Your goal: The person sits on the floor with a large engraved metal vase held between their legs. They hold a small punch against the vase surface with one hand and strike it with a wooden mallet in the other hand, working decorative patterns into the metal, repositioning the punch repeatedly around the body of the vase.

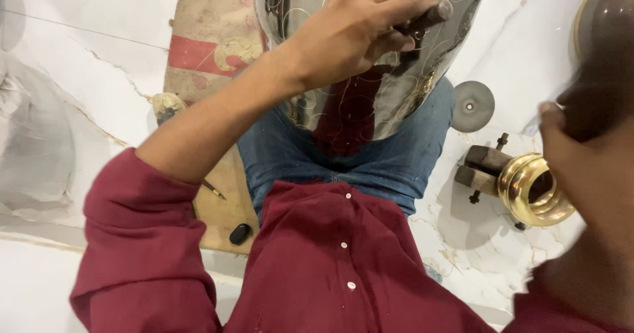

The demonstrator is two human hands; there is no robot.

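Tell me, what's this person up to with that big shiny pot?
A person in a maroon shirt and jeans sits on a marble floor with a polished metal vessel resting on the lap. Its surface carries fine scribed curls and circles. The left hand grips a dark-handled engraving tool against the vessel. The right hand is raised close to the camera and blurred; what it holds cannot be told. Nearby lie a brass ring on wooden blocks and a grey metal disc.

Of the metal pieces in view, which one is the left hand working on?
The big mirror-polished silver vessel on the lap: the left hand presses a dark tool against it. The brass ring and grey disc lie untouched.
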